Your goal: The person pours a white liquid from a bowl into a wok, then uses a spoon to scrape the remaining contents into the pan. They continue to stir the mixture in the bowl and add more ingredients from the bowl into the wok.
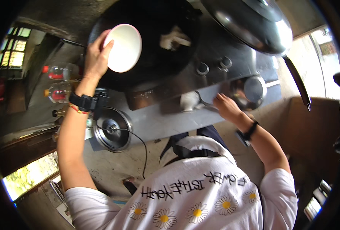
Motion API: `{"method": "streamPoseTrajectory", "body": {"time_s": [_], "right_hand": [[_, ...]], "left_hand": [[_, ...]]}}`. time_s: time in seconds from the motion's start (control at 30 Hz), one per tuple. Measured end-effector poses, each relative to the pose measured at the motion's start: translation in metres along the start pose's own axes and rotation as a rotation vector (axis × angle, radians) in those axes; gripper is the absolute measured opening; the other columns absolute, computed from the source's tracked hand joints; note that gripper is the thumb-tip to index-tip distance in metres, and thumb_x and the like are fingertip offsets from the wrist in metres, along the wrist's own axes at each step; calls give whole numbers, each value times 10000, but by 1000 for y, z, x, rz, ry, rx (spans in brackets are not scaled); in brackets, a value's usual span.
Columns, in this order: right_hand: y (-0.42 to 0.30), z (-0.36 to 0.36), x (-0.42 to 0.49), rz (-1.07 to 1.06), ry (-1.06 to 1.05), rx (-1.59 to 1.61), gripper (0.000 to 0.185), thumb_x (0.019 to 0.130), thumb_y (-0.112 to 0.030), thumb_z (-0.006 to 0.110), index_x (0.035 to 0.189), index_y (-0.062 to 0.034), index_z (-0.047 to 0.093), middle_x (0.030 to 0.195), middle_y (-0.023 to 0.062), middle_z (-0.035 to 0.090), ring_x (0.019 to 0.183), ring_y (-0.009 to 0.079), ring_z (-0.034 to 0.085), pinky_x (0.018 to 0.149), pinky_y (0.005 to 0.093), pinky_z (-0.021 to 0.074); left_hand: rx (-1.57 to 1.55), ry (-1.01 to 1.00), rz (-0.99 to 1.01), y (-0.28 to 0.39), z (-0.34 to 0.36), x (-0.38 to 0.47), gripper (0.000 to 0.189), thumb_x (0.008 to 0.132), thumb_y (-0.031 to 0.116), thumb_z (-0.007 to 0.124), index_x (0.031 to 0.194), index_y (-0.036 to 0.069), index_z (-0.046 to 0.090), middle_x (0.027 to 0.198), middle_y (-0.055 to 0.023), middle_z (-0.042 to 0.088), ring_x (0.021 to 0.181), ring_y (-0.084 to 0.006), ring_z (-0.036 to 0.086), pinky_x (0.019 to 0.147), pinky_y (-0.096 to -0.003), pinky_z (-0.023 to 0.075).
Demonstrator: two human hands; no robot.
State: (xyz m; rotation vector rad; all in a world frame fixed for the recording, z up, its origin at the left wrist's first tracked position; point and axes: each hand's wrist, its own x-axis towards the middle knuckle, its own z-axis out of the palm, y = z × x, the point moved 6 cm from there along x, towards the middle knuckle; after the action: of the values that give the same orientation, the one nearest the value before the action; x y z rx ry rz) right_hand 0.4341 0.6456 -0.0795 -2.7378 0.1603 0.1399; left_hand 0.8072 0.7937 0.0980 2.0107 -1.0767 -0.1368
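My left hand (98, 54) grips a white bowl (124, 49) with a pink rim, tilted over the left side of a large dark wok (147, 72). Inside the wok lies a pale, crumpled-looking piece (175, 38) that I cannot identify. Lower right of the wok, my right hand (226, 105) has its fingers at the dark handle of a ladle-like utensil (190, 101) over the counter's front edge; blur hides whether they close on it. A metal pot (249, 92) stands just right of that hand.
A domed metal lid (253, 26) with a long black handle is at the upper right. Two knobs (203, 69) sit on the stove front. Plastic bottles (59, 92) stand at the left. A round steel lid or basin (112, 129) with a dark cable across it lies at the counter's left front.
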Motion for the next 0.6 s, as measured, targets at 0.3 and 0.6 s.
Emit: {"method": "streamPoseTrajectory", "body": {"time_s": [0.3, 0.6], "right_hand": [[-103, -227, 69, -144, 483, -234, 387, 749, -16, 535, 1131, -53, 585, 801, 82, 548, 764, 232, 568, 616, 309, 483], [-135, -171, 190, -240, 472, -493, 439, 808, -152, 575, 1239, -83, 527, 922, 22, 563, 779, 177, 586, 647, 268, 509]], "left_hand": [[-546, -102, -452, 2, -1, -17, 591, 881, 476, 508, 1199, -23, 533, 1132, -179, 588, 982, -224, 596, 818, -303, 486], [-257, -593, -800, 11, 16, -17, 769, 807, 715, 380, 1233, 91, 523, 1075, -148, 618, 917, -228, 638, 579, -383, 550]]}}
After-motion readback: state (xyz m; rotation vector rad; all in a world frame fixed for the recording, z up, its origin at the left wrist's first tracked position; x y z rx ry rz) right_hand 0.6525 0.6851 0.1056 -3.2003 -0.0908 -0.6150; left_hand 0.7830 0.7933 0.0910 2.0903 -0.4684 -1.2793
